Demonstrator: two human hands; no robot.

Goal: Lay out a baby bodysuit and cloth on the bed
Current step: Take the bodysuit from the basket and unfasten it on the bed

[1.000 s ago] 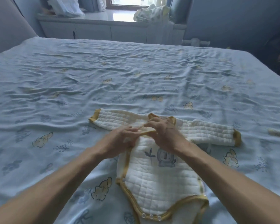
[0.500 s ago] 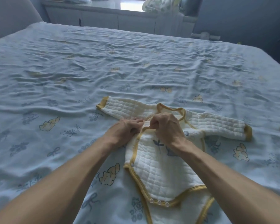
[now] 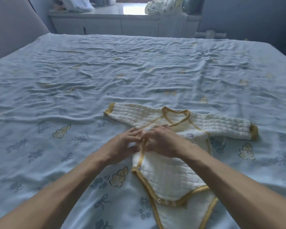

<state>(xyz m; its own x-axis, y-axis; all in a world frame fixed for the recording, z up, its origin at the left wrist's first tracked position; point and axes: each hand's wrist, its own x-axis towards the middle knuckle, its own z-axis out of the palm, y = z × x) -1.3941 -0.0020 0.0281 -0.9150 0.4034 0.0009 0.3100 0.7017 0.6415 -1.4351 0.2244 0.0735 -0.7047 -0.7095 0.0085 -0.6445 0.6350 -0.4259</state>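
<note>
A cream quilted baby bodysuit [image 3: 168, 177] with mustard-yellow trim lies flat on the bed [image 3: 106, 71], sleeves spread left and right and crotch snaps toward me. Both hands meet at the wrap-front flap on the chest's left side. My left hand [image 3: 122, 144] pinches the fabric beside the yellow edge. Touching it, my right hand [image 3: 162, 141] curls its fingers down on the same flap. The hands hide the printed motif on the chest.
The bed wears a wrinkled pale-blue sheet with animal prints. A padded headboard [image 3: 12, 27] rises at the left. Beyond the far edge stands a white cabinet ledge [image 3: 122, 25] with a patterned fabric bundle [image 3: 163, 5] on top.
Both hands slid from the neckline down to the flap's side edge. The neckline now lies open and flat. The view shifted, so the bodysuit sits further right.
</note>
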